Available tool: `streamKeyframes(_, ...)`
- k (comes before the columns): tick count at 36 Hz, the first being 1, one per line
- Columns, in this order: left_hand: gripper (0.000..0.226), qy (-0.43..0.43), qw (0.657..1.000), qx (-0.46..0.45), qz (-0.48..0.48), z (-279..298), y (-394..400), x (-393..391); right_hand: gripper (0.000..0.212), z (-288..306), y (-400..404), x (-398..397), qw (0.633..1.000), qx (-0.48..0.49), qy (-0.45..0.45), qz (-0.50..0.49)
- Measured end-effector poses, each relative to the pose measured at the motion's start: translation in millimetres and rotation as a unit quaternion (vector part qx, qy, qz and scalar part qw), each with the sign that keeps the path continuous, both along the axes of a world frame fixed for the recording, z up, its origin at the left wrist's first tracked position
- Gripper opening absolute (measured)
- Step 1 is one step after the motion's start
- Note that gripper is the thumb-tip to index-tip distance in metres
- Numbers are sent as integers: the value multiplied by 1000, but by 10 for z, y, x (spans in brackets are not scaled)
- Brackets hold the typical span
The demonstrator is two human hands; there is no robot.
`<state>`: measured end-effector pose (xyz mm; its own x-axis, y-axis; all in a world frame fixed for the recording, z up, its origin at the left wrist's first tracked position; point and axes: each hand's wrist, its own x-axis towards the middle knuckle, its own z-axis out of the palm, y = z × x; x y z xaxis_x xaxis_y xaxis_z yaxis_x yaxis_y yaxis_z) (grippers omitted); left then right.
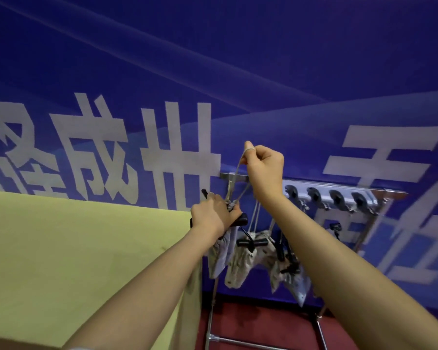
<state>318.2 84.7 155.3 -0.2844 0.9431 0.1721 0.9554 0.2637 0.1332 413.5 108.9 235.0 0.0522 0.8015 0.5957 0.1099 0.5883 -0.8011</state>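
Note:
My left hand grips a black bar handle with a patterned cloth bag hanging beneath it. From the handle a thin grey cord loop runs upward, and my right hand pinches its top above the metal rack's top rail. Both arms reach forward and up toward the rack.
A chrome rack stands against a blue banner wall with large white characters. It carries a grey hook bar with black hooks, and several more cloth bags with black handles hang from it. A yellow-green panel fills the left. Red floor lies below.

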Motion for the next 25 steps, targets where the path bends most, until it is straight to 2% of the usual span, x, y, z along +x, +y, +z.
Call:
streamKeyframes(6, 73, 63, 997, -41, -9, -319, -110, 532, 49, -361, -97, 568, 996, -24, -84, 24)
streamKeyframes(10, 73, 90, 991, -41, -91, -591, -206, 921, 46, -637, -186, 992, 993, -59, -97, 30)
streamKeyframes(13, 66, 81, 974, -70, -201, -706, -216, 1157, 48, -805, -207, 1253, 991, -79, -106, 0)
streamKeyframes(15, 67, 88, 961, -106, -240, -765, -198, 1306, 49, -891, -212, 1432, 990, -93, -102, -17)
streamKeyframes(19, 81, 96, 946, -161, -265, -903, -148, 1560, 50, -1022, -227, 1764, 987, -116, -95, -55)
streamKeyframes(25, 76, 72, 930, -217, -289, -916, -111, 1914, 47, -1220, -200, 2129, 974, -155, -135, -99)
